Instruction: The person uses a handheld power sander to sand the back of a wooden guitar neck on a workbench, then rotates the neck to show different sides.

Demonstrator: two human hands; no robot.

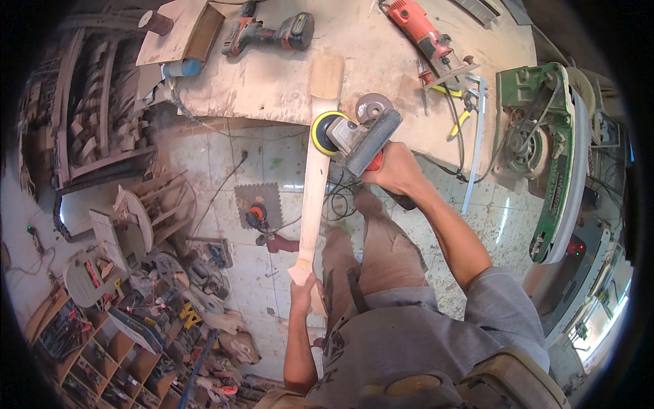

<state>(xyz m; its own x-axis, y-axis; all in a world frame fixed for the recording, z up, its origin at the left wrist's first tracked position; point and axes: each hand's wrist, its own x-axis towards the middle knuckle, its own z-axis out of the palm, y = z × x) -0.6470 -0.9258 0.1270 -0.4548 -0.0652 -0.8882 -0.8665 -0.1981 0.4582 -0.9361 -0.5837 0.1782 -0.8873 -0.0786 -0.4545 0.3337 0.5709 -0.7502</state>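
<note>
A long, pale wooden piece [313, 204] runs from the workbench's edge toward my body. Its wide, flat far end lies on the bench, and its near end flares into a pointed shape. My left hand [302, 294] is closed around that near end. My right hand [395, 169] grips the handle of a power sander [357, 140], whose arm stretches in from the right. The sander's round, yellow-rimmed pad [325, 133] is against the wood just off the bench edge; whether it spins I cannot tell. Beside the sander, a grey-brown disc [372, 105] lies on the bench.
On the workbench [272, 85] lie a cordless drill [269, 34], a red power tool [422, 31] and yellow-handled pliers [460, 123]. A green belt machine [538, 123] stands at right. Cords and another sander [257, 215] lie on the tiled floor. Shelves [116, 361] hold tools at lower left.
</note>
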